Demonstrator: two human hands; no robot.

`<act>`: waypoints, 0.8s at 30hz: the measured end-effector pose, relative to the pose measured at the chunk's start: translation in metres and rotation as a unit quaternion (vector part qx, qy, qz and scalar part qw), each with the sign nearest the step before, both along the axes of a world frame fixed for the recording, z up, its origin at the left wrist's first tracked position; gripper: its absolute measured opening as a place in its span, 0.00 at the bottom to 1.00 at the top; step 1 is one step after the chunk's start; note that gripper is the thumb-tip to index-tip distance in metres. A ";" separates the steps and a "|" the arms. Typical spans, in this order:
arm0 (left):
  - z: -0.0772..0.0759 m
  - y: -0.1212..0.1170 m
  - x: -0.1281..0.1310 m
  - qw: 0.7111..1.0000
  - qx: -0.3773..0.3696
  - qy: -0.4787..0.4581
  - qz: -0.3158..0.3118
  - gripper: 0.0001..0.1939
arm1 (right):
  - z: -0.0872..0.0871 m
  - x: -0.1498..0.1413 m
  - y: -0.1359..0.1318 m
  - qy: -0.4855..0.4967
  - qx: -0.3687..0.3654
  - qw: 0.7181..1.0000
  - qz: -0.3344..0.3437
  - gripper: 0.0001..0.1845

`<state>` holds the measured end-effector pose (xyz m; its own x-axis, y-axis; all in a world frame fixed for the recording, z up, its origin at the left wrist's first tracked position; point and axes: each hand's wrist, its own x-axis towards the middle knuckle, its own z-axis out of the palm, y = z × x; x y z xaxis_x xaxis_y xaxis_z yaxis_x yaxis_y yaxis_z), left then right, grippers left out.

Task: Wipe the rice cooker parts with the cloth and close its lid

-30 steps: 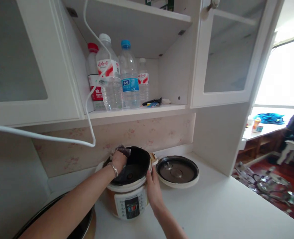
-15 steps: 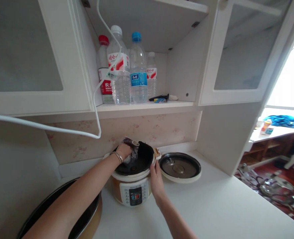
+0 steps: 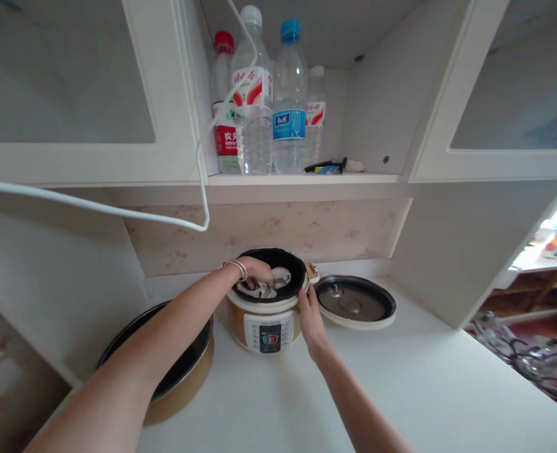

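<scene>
A white and tan electric pressure cooker [image 3: 265,318] stands at the back of the white counter, lid off, its dark inner wall showing. My left hand [image 3: 257,272] reaches down inside the pot and presses a crumpled pale cloth [image 3: 274,281] against the inside. My right hand [image 3: 312,313] rests flat against the cooker's right outer side. A bracelet circles my left wrist. The cooker's round lid [image 3: 355,302] lies upside down on the counter just right of the pot.
A large dark-lined pan [image 3: 184,365] sits left of the cooker under my left arm. Several water bottles [image 3: 269,100] stand on the open shelf above. A white cable [image 3: 118,211] hangs across the cabinet front. White counter [image 3: 424,384] stretches right.
My left hand has dropped from the pot's rear rim down into the pot with the cloth. The camera has tilted and moved back, so the cooker sits higher in view.
</scene>
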<state>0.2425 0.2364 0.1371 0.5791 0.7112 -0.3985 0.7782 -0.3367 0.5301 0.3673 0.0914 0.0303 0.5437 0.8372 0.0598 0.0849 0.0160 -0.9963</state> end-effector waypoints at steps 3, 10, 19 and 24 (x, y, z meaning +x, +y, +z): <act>0.002 -0.015 0.008 0.986 -0.113 -0.119 0.001 0.12 | -0.001 0.000 0.001 -0.002 0.002 1.000 -0.001 0.44; -0.011 -0.027 0.043 0.915 -0.162 -0.331 0.161 0.10 | -0.004 0.003 0.000 0.016 0.017 1.000 0.005 0.43; -0.015 -0.027 0.036 0.964 -0.118 -0.225 0.078 0.13 | -0.009 0.004 0.004 0.027 0.022 0.999 0.004 0.44; 0.000 -0.008 -0.001 0.977 0.106 0.081 -0.166 0.12 | -0.011 0.004 0.003 0.016 0.023 1.000 0.003 0.44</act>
<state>0.2417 0.2289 0.1368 0.7328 0.5720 -0.3686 0.6761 -0.6733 0.2992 0.3710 0.0948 0.0194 0.5410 0.8371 0.0809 0.0522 0.0626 -0.9967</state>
